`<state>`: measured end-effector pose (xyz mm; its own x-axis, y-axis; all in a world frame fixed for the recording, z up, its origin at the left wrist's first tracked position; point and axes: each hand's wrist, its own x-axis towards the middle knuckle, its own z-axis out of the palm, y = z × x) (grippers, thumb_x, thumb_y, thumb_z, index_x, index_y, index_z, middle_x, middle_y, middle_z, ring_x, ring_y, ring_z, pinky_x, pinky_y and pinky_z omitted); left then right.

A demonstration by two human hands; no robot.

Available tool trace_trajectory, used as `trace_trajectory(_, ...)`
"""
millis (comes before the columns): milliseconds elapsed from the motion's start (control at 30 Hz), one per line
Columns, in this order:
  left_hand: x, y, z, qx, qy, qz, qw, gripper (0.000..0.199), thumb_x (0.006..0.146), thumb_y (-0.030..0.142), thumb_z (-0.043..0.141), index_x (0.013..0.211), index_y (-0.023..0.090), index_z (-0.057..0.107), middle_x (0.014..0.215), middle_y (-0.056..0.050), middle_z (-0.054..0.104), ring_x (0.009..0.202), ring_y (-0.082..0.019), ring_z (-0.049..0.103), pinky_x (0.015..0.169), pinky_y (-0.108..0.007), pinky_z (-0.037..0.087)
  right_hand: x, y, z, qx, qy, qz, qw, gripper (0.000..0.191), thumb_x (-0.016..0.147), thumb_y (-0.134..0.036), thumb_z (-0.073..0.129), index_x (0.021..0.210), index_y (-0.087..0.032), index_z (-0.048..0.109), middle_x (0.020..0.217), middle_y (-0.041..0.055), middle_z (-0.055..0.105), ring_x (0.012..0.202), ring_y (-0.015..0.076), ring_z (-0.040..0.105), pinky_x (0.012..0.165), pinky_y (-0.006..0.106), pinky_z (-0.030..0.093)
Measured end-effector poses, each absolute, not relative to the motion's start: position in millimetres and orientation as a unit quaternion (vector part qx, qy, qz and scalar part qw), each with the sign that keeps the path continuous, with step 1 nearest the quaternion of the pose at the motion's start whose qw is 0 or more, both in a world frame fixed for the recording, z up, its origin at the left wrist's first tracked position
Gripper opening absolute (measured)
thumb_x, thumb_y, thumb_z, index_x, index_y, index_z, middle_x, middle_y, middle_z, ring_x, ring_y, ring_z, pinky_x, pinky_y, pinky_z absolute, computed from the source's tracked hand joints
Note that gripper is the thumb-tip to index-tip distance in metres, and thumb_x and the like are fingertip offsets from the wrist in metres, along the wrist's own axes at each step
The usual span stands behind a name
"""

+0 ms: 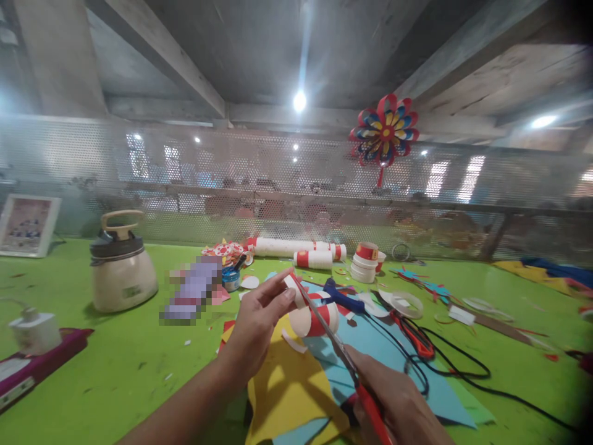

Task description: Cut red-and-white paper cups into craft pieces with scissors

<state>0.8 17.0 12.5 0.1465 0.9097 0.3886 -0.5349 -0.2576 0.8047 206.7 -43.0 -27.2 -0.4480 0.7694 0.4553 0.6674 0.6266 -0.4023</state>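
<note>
My left hand (257, 318) pinches a small white-and-red piece of paper cup (295, 293) between thumb and fingers. My right hand (393, 392) is closed around the red handles of a pair of scissors (340, 349). The long blades point up and to the left, and their tips reach the piece at my left fingers. Behind the blades a cut red-and-white paper cup (301, 322) lies on its side. Below it a curled white offcut (293, 341) rests over yellow paper (282, 386), with blue paper (370, 352) to the right.
A blue glue gun (343, 298) with a black cord lies beyond the scissors, near red-handled scissors (419, 340). Stacked paper cups (287, 247) lie at the back beside tape rolls (364, 269). A beige kettle (123, 278) and power strip (41, 368) stand left.
</note>
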Motion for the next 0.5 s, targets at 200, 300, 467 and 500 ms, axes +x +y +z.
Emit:
trace_trajectory(200, -3, 18, 16, 0.498, 0.220, 0.625, 0.560, 0.045, 0.080, 0.024, 0.066, 0.123, 0.018, 0.056, 0.099, -0.009, 0.067, 0.090, -0.023, 0.063, 0.087, -0.041, 0.048, 205, -44, -25, -0.424, -0.845, 0.074, 0.318, 0.044, 0.084, -0.015, 0.042, 0.127, -0.021, 0.047, 0.098, 0.0061, 0.067, 0.084, 0.0206, 0.063, 0.074, 0.030, 0.051)
trace_trajectory(300, -4, 18, 19, 0.488, 0.234, 0.631, 0.556, 0.045, 0.077, 0.026, 0.068, 0.120, 0.014, 0.058, 0.095, -0.010, 0.067, 0.085, -0.024, 0.064, 0.081, -0.042, 0.051, 207, -43, -27, -0.444, -0.839, 0.077, 0.304, 0.044, 0.085, -0.016, 0.041, 0.129, -0.016, 0.047, 0.100, 0.0107, 0.065, 0.089, 0.0229, 0.062, 0.081, 0.034, 0.050)
trace_trajectory(467, -3, 18, 23, 0.465, 0.232, 0.638, 0.569, 0.041, 0.072, 0.024, 0.073, 0.110, 0.014, 0.062, 0.091, -0.010, 0.066, 0.084, -0.026, 0.065, 0.078, -0.042, 0.052, 210, -41, -31, -0.465, -0.833, 0.096, 0.283, 0.052, 0.083, -0.013, 0.044, 0.135, -0.018, 0.041, 0.103, 0.0112, 0.062, 0.094, 0.0238, 0.060, 0.085, 0.037, 0.048)
trace_trajectory(500, -3, 18, 24, 0.462, 0.228, 0.635, 0.575, 0.040, 0.071, 0.024, 0.073, 0.109, 0.014, 0.062, 0.089, -0.009, 0.066, 0.084, -0.026, 0.065, 0.078, -0.042, 0.052, 210, -41, -30, -0.464, -0.834, 0.100, 0.280, 0.052, 0.083, -0.013, 0.044, 0.135, -0.019, 0.041, 0.104, 0.0112, 0.062, 0.095, 0.0238, 0.059, 0.086, 0.037, 0.048)
